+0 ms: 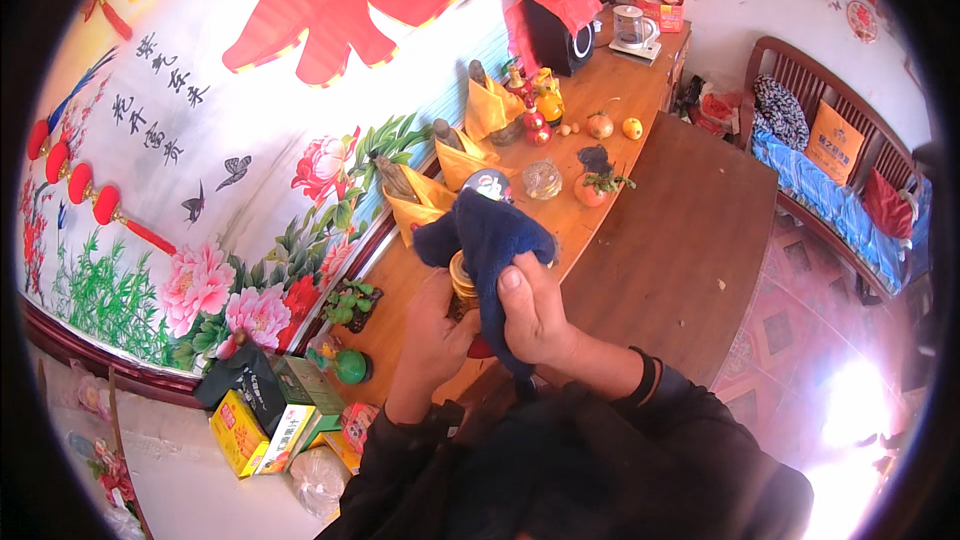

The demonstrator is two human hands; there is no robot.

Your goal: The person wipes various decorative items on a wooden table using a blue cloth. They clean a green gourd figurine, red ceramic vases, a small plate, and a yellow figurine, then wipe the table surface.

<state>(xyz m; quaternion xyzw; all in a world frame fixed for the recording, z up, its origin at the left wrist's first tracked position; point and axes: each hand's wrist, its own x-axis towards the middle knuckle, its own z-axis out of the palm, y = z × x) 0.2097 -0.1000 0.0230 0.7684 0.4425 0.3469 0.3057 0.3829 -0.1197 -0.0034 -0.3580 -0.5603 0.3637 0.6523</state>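
In my right hand (536, 311) is a dark blue cloth (491, 236), bunched between thumb and fingers and draped over a gold-coloured object. My left hand (435, 334) grips that gold-coloured object (463, 281) from the side. Only a ringed golden part of it shows, so its full shape is hidden by cloth and fingers. Both hands are above the wooden cabinet top (405, 319). Just beyond the cloth stand statues wrapped in yellow cloth (420, 202). A round item with a dark, patterned face (487, 184) is partly covered by the blue cloth.
An orange-red fruit (591, 190), a clear round container (541, 180) and a yellow bottle (550, 101) stand along the cabinet. Farther back are a black speaker (559, 37) and a glass kettle (632, 26). Left are a green ornament (351, 366) and boxes (240, 431). A brown tabletop (667, 240) adjoins.
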